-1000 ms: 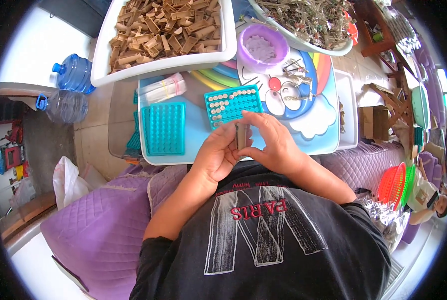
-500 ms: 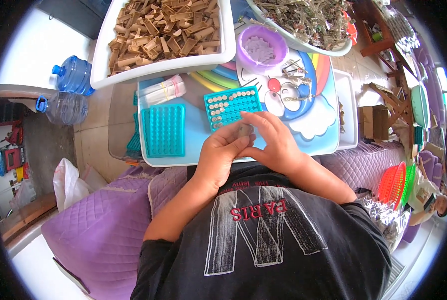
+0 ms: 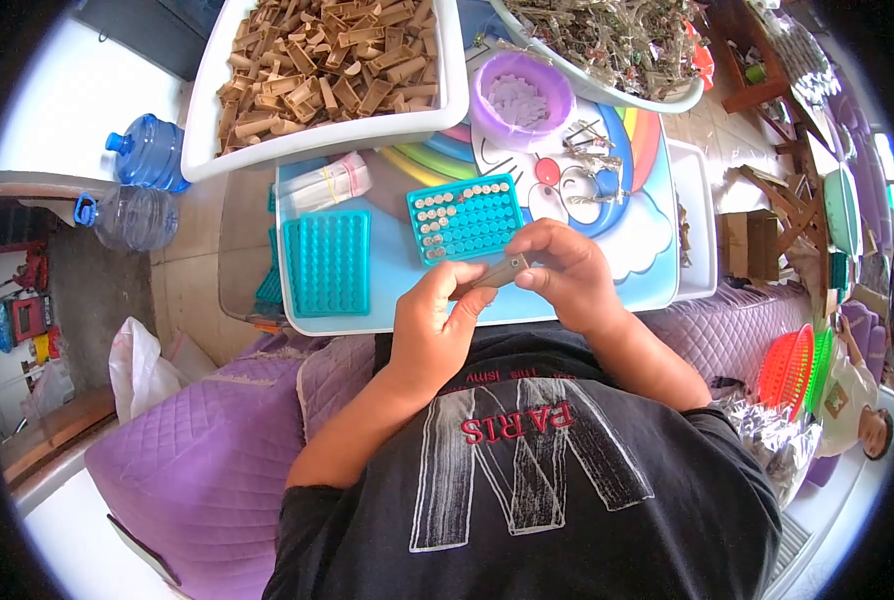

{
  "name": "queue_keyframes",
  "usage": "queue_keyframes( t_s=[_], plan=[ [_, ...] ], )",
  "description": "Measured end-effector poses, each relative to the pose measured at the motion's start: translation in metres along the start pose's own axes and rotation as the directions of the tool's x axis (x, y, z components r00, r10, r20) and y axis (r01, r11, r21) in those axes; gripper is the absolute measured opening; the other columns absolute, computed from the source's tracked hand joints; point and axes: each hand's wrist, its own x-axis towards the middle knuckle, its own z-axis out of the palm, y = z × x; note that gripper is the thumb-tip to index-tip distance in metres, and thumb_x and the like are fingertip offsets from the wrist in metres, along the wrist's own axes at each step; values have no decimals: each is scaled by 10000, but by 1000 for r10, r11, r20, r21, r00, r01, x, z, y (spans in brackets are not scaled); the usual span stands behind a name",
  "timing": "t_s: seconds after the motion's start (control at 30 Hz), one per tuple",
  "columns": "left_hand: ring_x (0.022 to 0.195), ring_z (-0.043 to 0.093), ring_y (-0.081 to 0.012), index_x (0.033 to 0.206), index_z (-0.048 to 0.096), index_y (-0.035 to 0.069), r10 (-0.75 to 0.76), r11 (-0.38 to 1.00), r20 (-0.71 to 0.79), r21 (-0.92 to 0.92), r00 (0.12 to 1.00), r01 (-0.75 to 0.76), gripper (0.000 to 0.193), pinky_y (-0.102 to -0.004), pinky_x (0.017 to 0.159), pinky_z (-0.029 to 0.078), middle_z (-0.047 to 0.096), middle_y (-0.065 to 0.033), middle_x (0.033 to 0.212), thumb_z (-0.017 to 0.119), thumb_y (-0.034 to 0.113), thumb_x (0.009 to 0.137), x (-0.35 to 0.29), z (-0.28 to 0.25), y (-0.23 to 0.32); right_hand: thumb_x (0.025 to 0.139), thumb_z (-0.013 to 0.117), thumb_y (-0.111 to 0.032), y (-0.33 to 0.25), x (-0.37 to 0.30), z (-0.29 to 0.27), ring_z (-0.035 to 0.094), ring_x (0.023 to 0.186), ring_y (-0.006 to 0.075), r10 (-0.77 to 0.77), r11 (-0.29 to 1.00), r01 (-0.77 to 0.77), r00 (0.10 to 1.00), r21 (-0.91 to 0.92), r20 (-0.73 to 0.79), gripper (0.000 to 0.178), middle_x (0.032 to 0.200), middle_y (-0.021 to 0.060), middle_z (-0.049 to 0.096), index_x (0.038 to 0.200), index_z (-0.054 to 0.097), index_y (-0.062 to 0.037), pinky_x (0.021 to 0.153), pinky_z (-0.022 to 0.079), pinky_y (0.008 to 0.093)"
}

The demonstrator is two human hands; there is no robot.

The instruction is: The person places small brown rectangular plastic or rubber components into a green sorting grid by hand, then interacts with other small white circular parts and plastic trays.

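Note:
My left hand [image 3: 435, 318] pinches a small tan plastic casing [image 3: 499, 272] between thumb and fingers, in front of my body at the table's near edge. Thumb and forefinger of my right hand [image 3: 571, 272] close on the casing's other end. Just beyond my hands lies a teal tray of round pockets [image 3: 482, 222], its left columns and far row partly filled with small silvery round parts [image 3: 435, 214]. Left of it, similar teal trays [image 3: 327, 262] are stacked, with no silvery parts showing in the top one.
A white bin [image 3: 367, 128] heaped with tan casings stands at the far left. Beyond the tray are a purple bowl [image 3: 557, 112] of white pieces, loose metal parts [image 3: 597, 155] and a large basin [image 3: 657, 100] of wrapped parts. Clear bags [image 3: 327, 185] lie left; another person [image 3: 852, 400] is at far right.
My hands have drawn apart a little, the right one moving right. The casing, mostly covered before, now shows lengthwise between them. The person at far right has shifted.

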Motion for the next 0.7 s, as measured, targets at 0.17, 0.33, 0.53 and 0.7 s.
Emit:
queue_keyframes(
  t_s=[0.17,0.33,0.53,0.7],
  plan=[
    [670,638,-212,927,561,-11,87,996,-62,22,994,-86,156,-290,591,489,631,-124,772,643,60,815,0,5,1,807,660,-92,12,0,9,527,796,108,-109,993,114,989,43,-101,205,904,40,556,972,571,-9,714,437,244],
    [661,622,-144,924,555,-17,-183,982,9,-53,983,184,176,-278,590,488,630,-91,750,638,112,838,5,4,2,816,652,-113,17,2,9,523,778,102,96,991,-82,985,105,-141,206,847,22,558,971,573,-1,702,437,251],
    [741,620,-135,1019,582,6,-484,470,439,-599,757,648,340,-267,711,531,629,-53,854,597,309,868,7,-6,-27,774,683,-130,16,3,8,555,731,173,-159,903,189,981,-385,107,209,835,77,584,947,631,-25,687,451,279],
    [808,625,-176,1110,543,8,-468,119,570,-717,675,687,360,-326,773,537,620,-91,943,605,261,861,7,-10,-41,766,664,-131,5,29,-25,589,763,258,-92,837,4,987,-548,-133,176,826,112,610,908,650,-27,704,465,334]
  ],
)
